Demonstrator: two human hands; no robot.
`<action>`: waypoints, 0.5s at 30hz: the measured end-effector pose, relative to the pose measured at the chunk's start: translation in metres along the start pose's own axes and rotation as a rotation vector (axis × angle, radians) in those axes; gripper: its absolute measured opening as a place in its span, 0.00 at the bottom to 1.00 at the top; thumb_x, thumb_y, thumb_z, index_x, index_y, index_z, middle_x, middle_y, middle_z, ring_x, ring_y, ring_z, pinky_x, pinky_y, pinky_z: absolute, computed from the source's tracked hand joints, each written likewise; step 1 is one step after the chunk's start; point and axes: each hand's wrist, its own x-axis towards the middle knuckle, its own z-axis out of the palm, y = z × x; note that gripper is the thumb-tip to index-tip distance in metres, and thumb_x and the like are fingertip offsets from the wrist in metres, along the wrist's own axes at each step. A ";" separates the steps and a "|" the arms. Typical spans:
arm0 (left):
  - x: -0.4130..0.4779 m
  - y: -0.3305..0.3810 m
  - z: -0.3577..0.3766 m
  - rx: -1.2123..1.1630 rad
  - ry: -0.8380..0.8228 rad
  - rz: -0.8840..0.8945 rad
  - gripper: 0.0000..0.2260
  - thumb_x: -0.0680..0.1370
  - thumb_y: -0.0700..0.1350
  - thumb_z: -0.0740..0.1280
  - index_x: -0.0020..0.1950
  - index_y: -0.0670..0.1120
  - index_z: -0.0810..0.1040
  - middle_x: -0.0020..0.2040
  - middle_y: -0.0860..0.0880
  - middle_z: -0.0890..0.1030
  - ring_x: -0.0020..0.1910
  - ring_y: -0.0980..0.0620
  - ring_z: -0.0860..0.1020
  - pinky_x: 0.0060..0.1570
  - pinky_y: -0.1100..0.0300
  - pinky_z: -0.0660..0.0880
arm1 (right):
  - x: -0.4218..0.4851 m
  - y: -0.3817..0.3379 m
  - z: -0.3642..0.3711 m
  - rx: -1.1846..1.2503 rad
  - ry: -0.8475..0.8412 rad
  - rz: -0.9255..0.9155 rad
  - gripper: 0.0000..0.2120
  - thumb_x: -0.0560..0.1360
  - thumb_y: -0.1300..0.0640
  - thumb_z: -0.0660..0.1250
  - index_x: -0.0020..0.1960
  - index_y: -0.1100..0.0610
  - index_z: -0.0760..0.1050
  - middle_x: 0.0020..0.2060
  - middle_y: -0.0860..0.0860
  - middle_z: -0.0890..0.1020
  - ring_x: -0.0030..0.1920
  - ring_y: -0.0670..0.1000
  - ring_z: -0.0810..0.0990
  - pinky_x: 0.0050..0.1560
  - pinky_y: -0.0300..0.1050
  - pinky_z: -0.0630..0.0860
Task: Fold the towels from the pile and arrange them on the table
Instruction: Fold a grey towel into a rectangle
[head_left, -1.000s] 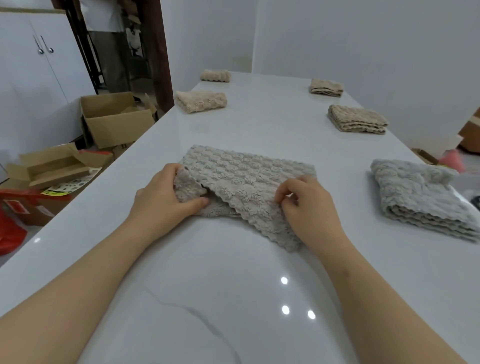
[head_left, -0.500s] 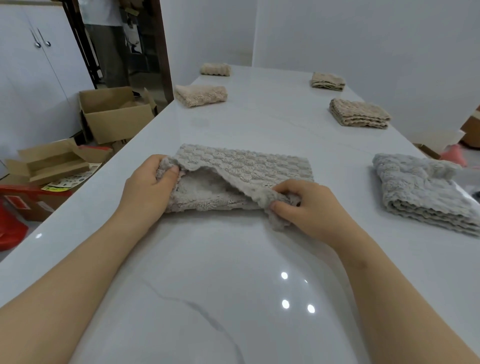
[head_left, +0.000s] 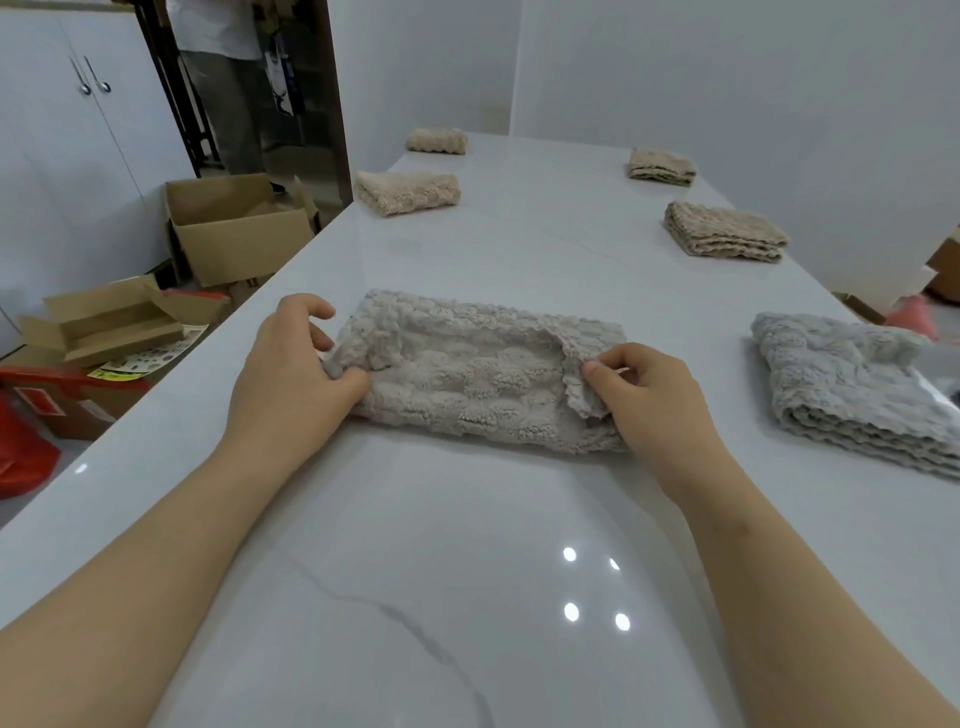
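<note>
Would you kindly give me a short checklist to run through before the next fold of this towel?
1. Left hand pinches the towel at its left end: ok.
2. Right hand pinches the flap at the right end: ok.
3. Top layer smooth, edges aligned: not ok, both ends are rumpled.
4. Bare table in front of the towel: ok.
5. Grey pile lies apart from the towel: ok.
6. Lower layers even: cannot tell, they are hidden.

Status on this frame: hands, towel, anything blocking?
Hands busy: left hand pinches the towel at its left end, right hand at its right. Towel part-folded, lying on the table. Nothing in the way; towel pile sits apart, right side.
</note>
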 end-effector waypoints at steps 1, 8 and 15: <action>0.000 0.000 0.000 -0.034 0.047 0.006 0.17 0.71 0.42 0.67 0.56 0.51 0.66 0.47 0.50 0.73 0.41 0.49 0.73 0.41 0.55 0.67 | 0.001 0.000 0.000 0.009 0.010 0.019 0.10 0.75 0.53 0.64 0.35 0.49 0.73 0.27 0.45 0.77 0.29 0.45 0.72 0.32 0.41 0.64; 0.002 -0.003 -0.002 -0.049 -0.280 -0.117 0.19 0.73 0.59 0.65 0.61 0.55 0.69 0.47 0.54 0.75 0.47 0.52 0.74 0.41 0.60 0.66 | 0.001 0.002 -0.004 0.139 -0.051 0.084 0.16 0.70 0.34 0.62 0.46 0.46 0.74 0.41 0.44 0.78 0.41 0.41 0.75 0.37 0.39 0.67; 0.003 -0.004 -0.004 0.047 -0.113 -0.059 0.13 0.73 0.43 0.68 0.57 0.50 0.76 0.47 0.54 0.77 0.44 0.55 0.72 0.43 0.67 0.61 | 0.000 0.003 -0.005 -0.068 -0.173 0.059 0.18 0.68 0.54 0.71 0.55 0.54 0.72 0.48 0.49 0.81 0.46 0.50 0.79 0.46 0.46 0.74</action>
